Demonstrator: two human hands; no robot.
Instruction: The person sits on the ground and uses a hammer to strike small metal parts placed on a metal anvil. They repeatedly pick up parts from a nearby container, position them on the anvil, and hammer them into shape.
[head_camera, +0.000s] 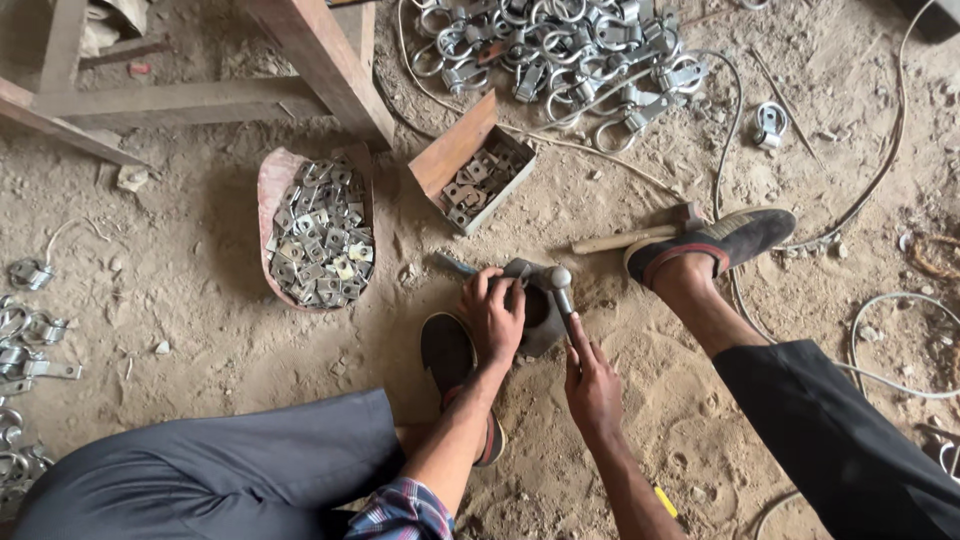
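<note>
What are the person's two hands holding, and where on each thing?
The right hand grips a small hammer by its handle. The left hand pinches a small metal piece on the dark block.

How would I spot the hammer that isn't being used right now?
Start at the big heap of shiny metal rings at the top of the view and come down to the dark shoe on the right. The spare hammer lies flat in the dirt beside its toe. Its pale wooden handle and lack of any hand on it set it apart from the round-headed hammer in the right hand.
</note>
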